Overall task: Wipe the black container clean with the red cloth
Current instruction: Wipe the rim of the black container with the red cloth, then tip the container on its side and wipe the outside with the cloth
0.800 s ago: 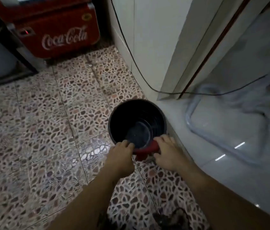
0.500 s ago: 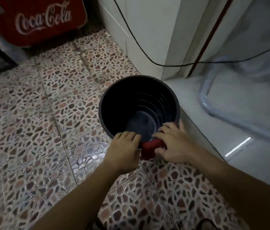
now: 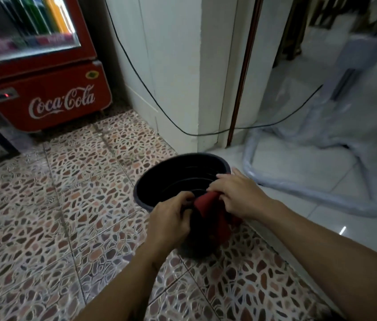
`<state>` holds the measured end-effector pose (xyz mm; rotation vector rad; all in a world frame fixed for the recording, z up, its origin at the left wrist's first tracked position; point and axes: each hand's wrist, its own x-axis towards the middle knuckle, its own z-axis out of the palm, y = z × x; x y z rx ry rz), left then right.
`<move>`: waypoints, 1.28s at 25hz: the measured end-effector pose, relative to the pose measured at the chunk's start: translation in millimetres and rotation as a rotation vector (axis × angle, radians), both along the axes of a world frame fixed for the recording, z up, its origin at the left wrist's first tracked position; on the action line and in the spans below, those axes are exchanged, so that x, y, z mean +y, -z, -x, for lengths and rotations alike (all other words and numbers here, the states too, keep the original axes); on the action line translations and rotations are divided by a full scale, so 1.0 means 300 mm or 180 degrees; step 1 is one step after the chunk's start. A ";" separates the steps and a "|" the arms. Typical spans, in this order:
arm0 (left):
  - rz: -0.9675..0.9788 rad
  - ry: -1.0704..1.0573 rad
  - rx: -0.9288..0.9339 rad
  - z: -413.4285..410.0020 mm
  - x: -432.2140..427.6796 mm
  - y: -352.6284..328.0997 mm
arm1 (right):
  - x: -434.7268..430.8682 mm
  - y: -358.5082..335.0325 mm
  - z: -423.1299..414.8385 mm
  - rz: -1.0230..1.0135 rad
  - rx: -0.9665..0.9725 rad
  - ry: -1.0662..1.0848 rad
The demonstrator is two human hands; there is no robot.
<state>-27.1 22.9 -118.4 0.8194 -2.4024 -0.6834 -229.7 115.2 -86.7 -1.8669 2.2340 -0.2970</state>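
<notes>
Container, black (image 3: pixel 159 181): round, tilted, on pebble-patterned floor (image 3: pixel 67 205) near white wall corner (image 3: pixel 182 89). Left hand (image 3: pixel 171 220) clamped on container's near rim. Right hand (image 3: pixel 238 194) closed on red cloth (image 3: pixel 210 210), draped over that rim and outer wall. Progress: wiping apparently under way at rim; interior, remaining outside seemingly left.

A single head-worn wide-angle view looks forward and steeply down at the pebble-patterned floor (image 3: pixel 71 205), close above both forearms, which enter from the bottom edge. A red drinks cooler (image 3: pixel 44 96) fills the upper left of the frame, a white wall corner (image 3: pixel 178 66) the upper centre.
</notes>
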 end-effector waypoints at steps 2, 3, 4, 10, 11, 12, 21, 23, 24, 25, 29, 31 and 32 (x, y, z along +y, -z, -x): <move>-0.0093 -0.0089 0.0255 0.026 0.027 -0.051 | 0.032 -0.045 -0.012 0.0324 -0.0044 0.0329; -0.0161 -0.0113 0.0351 0.030 0.042 -0.063 | 0.047 -0.056 -0.027 0.0548 -0.0069 0.0511; -0.0230 -0.0147 0.0411 0.025 0.053 -0.065 | 0.063 -0.062 -0.044 0.0801 -0.0119 0.0703; -0.0402 -0.0573 0.0442 -0.102 0.087 -0.012 | 0.150 -0.046 -0.098 0.1458 -0.1229 0.2375; -0.0331 -0.0576 0.0324 -0.121 0.085 -0.008 | 0.165 -0.030 -0.125 0.1402 -0.1435 0.2394; -0.0246 -0.0593 0.0168 -0.139 0.080 -0.003 | 0.177 -0.015 -0.152 0.1325 -0.1602 0.2341; -0.1649 -0.1240 0.0520 -0.242 0.040 0.073 | 0.106 0.085 -0.455 0.0994 -0.1752 0.1444; -0.1300 -0.1139 0.0301 -0.253 0.051 0.089 | 0.133 0.158 -0.531 0.0437 -0.1472 0.0872; -0.1004 -0.1048 0.0086 -0.260 0.045 0.095 | 0.154 0.197 -0.546 0.0126 -0.1228 0.0605; -0.0750 -0.0894 -0.0139 -0.265 0.035 0.102 | 0.174 0.231 -0.545 -0.0053 -0.0962 0.0433; -0.0514 -0.0269 -0.0504 -0.258 0.008 0.123 | 0.220 0.310 -0.452 -0.0367 -0.0616 0.0688; -0.0488 -0.0187 -0.0414 -0.245 0.011 0.132 | 0.217 0.325 -0.374 -0.0609 -0.0747 0.1145; -0.0504 -0.0184 -0.0377 -0.241 0.012 0.137 | 0.208 0.325 -0.332 -0.0732 -0.0853 0.1366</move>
